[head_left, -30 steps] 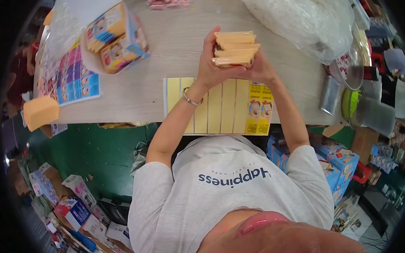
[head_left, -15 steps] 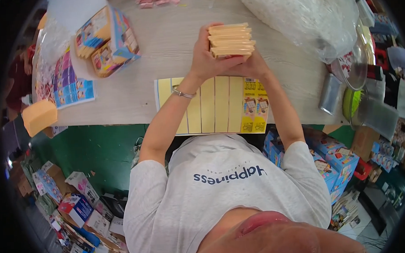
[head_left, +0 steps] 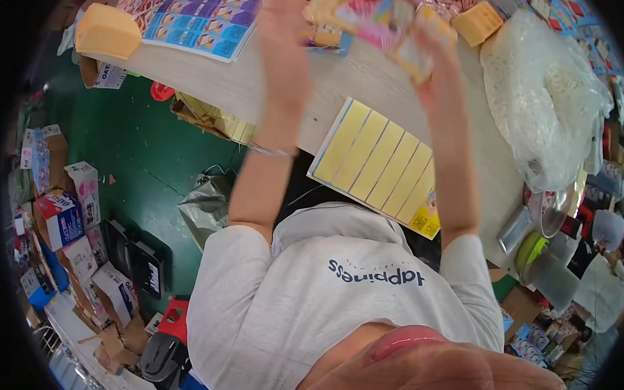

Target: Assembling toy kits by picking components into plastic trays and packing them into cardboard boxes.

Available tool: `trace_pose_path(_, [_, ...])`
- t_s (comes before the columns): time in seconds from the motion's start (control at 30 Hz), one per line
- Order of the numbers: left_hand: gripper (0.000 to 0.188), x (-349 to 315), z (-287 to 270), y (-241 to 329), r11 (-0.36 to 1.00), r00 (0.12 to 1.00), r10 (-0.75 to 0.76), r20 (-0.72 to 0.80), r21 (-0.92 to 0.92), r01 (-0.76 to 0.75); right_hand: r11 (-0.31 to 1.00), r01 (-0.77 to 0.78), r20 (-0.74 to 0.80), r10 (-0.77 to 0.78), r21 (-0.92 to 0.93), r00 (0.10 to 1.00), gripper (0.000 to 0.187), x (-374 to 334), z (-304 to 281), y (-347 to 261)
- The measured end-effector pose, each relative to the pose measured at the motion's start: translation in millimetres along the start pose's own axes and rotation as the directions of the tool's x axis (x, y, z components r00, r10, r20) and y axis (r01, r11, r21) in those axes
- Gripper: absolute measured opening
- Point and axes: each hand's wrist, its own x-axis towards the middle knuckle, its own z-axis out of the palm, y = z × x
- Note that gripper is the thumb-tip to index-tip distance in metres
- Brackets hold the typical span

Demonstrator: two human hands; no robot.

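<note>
Evidently the right hand (head_left: 443,61) has its grip closed on blurred packets (head_left: 373,19), up between both hands over the table (head_left: 345,73). The left hand (head_left: 283,31) blurs near the upper rim; its grip cannot be told. A strip of tabletop separates the hands from the yellow sheet (head_left: 374,158), which overhangs the front edge. A plastic bag (head_left: 539,98) flanks the right forearm.
</note>
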Motion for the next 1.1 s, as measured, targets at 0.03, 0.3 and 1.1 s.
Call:
trace_pose_path(0.03, [0.047,26,-22,0,0.999,1.0,-0.019,0.0,-0.041,0.018,0.999,-0.046,0.027,0.047,-0.008,0.999,0.048,30,-5,-5])
trace_pose_path(0.3, [0.034,146,-81,-17,0.511,0.577,-0.815,-0.054,0.402,0.759,0.688,-0.368,0.007,0.476,-0.626,0.879,0.056,147,29,-6])
trace_pose_path(1.1, [0.047,-9,11,-26,0.53,0.316,-0.831,0.458,0.478,0.7,0.736,-0.553,-0.372,0.424,-0.39,0.826,0.047,-64,-13,-80])
